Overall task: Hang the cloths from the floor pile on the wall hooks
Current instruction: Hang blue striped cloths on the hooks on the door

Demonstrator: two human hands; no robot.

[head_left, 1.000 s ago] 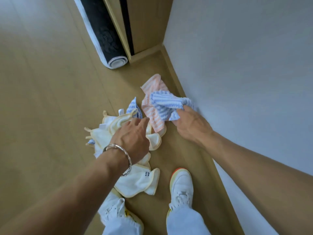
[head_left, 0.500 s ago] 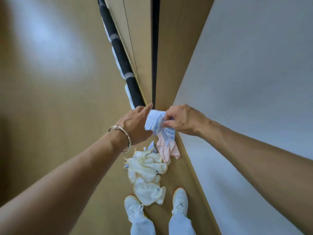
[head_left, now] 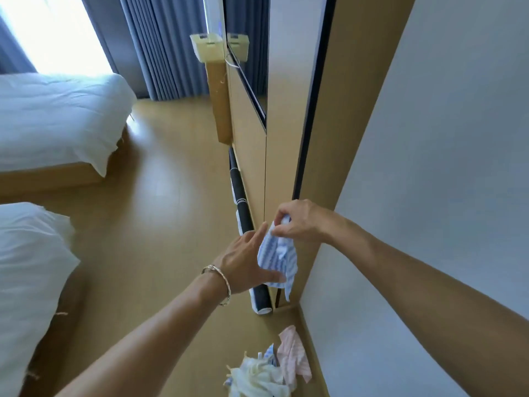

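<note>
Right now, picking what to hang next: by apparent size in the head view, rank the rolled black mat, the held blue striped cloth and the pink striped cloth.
1. rolled black mat, longest by far.
2-3. blue striped cloth and pink striped cloth look alike; both bunched, blue nearer, so unranked.

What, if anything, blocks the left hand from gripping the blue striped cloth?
Likely yes, it can grip it; nothing blocks it. The left hand is open, thumb touching the blue striped cloth, which hangs free from the right hand pinching its top.
</note>
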